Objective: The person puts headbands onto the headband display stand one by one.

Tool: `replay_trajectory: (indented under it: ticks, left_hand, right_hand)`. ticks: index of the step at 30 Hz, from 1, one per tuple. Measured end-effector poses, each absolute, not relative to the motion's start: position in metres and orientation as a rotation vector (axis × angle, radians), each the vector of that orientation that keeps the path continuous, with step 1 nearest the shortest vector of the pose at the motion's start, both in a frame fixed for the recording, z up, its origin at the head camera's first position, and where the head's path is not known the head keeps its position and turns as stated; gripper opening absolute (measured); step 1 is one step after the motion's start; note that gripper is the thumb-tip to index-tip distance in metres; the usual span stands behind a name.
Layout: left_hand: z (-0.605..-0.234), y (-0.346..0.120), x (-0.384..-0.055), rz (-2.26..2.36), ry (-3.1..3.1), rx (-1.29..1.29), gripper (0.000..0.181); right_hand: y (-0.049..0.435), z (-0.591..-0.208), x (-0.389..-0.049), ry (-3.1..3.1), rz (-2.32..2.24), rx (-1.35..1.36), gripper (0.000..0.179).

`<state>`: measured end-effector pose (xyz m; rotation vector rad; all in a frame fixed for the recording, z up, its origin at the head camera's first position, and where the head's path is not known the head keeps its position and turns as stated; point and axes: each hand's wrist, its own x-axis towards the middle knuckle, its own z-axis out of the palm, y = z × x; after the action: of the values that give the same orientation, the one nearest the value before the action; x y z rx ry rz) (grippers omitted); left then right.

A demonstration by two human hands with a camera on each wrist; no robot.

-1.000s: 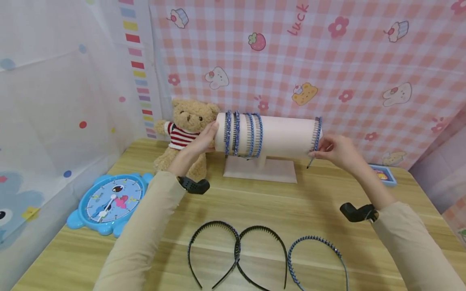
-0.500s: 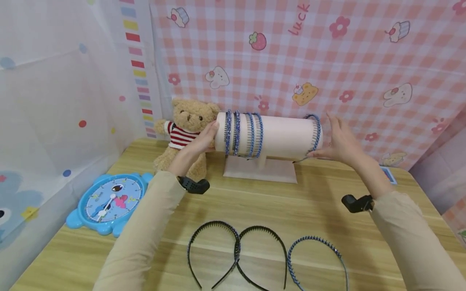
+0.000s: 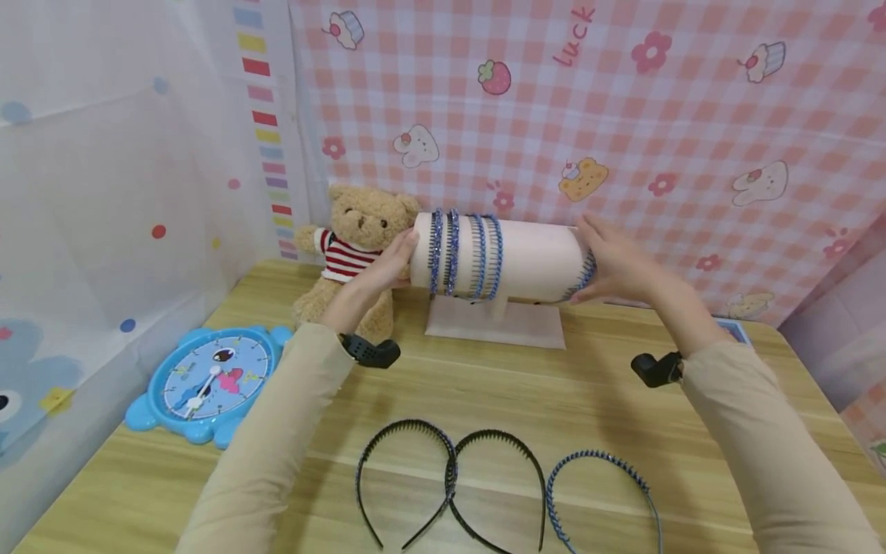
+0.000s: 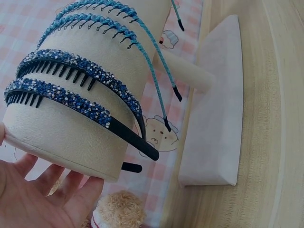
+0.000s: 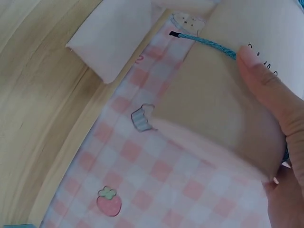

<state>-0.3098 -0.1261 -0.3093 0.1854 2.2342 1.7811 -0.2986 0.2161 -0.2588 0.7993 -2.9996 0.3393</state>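
A pale cylindrical headband stand [image 3: 536, 258] stands at the back on a flat base [image 3: 494, 327]. My left hand [image 3: 377, 269] steadies its left end, fingertips against the end edge in the left wrist view. Two glittery dark-blue headbands [image 4: 61, 97] and two blue wrapped headbands [image 4: 90, 21] circle the roll's left half. At the right end, my right hand [image 3: 623, 258] holds another blue wrapped headband [image 3: 588, 273] round the roll. In the right wrist view its thumb presses on the band, whose black-tipped end [image 5: 204, 42] reaches below; the fingers are partly hidden behind.
On the table's front lie two black-toothed headbands [image 3: 360, 477], overlapping, and a blue headband [image 3: 551, 500]. A teddy bear [image 3: 353, 231] sits behind my left arm. A blue toy clock [image 3: 155, 385] lies at left, a small blue frame [image 3: 737, 332] at back right.
My right hand has slid the blue headband from the roll's right end inward to the left, its fingers now wrapped over the band. The left hand stays at the left end.
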Motion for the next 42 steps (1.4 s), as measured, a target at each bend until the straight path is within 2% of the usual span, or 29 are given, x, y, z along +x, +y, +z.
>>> replay_trajectory:
  ticks: [8, 14, 21, 29, 42]
  left_hand:
    - [-0.309, -0.125, -0.308, 1.759, 2.248, 0.187, 0.064]
    - [-0.309, -0.122, -0.309, 1.770, 2.239, 0.194, 0.063]
    - [-0.307, -0.123, -0.307, 1.747, 2.246, 0.192, 0.063]
    - [-0.312, -0.123, -0.306, 1.718, 2.260, 0.224, 0.066]
    - [-0.309, -0.127, -0.308, 1.723, 2.269, 0.213, 0.065]
  right_hand:
    - [0.184, -0.266, -0.300, -2.839, 0.280, 1.011, 0.123]
    - [0.180, -0.264, -0.303, -2.857, 0.292, 0.912, 0.131]
    - [0.185, -0.268, -0.306, -2.891, 0.213, 0.900, 0.120]
    - [0.185, -0.272, -0.303, -2.867, 0.132, 0.962, 0.130]
    - [0.174, -0.258, -0.309, -2.919, 0.169, 0.933, 0.111]
